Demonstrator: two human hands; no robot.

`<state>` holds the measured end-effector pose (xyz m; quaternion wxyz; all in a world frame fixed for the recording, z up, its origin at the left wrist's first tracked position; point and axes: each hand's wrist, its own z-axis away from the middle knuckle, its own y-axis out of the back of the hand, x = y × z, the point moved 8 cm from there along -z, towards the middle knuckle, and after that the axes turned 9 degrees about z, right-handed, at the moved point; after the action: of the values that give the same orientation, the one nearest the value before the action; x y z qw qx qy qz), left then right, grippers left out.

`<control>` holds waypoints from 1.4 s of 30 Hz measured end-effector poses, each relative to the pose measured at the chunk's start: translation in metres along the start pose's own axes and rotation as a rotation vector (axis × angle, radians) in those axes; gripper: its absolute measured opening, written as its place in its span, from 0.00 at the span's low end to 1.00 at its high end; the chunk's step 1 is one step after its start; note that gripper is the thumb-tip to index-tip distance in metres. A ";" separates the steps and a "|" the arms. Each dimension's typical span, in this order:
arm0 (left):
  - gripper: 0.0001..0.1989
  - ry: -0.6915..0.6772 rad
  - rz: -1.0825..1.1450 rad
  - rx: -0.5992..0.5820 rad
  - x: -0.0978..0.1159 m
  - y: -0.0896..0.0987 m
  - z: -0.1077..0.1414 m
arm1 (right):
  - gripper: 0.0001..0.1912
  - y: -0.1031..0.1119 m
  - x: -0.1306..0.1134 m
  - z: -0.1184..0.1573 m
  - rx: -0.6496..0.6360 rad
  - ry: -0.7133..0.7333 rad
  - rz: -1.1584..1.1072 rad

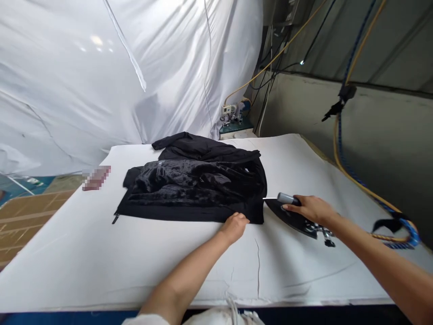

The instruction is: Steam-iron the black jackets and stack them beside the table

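Left hand [236, 226] pinning the black jacket's [203, 189] near edge, right hand [313, 208] gripping the iron [291, 216] — best kept flat, gliding smoothly, clear of those fingers.

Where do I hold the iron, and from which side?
Hold the iron by its handle, I'd say, from above and the right, like the right hand. The handle is a round bar raised over the flat base, whose pointed tip faces the jacket. Keep off the base; it might be hot.
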<state>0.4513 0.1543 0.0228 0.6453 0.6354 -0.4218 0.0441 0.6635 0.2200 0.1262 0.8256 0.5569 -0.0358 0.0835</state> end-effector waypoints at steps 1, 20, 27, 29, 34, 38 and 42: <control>0.14 -0.006 0.051 0.041 -0.005 0.010 0.008 | 0.34 0.002 -0.015 0.000 0.001 0.059 0.027; 0.15 0.447 -0.059 0.524 -0.168 0.148 0.120 | 0.38 -0.006 -0.166 -0.044 0.014 0.355 0.168; 0.17 0.489 -0.027 0.438 -0.198 0.168 0.138 | 0.35 -0.008 -0.171 -0.031 0.083 0.493 0.227; 0.13 0.521 -0.090 0.350 -0.200 0.165 0.137 | 0.34 -0.008 -0.176 -0.028 0.070 0.501 0.232; 0.16 0.589 -0.247 0.208 -0.199 0.160 0.137 | 0.33 -0.007 -0.195 -0.028 0.031 0.479 0.218; 0.17 0.655 -0.245 0.167 -0.202 0.162 0.135 | 0.35 -0.005 -0.214 -0.030 0.058 0.435 0.205; 0.15 0.681 -0.222 0.140 -0.204 0.171 0.133 | 0.35 -0.007 -0.220 -0.029 0.075 0.371 0.189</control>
<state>0.1542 0.1705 0.0121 0.7045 0.6690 -0.1070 0.2116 0.4472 0.2231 0.0752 0.7851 0.5566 0.0678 0.2629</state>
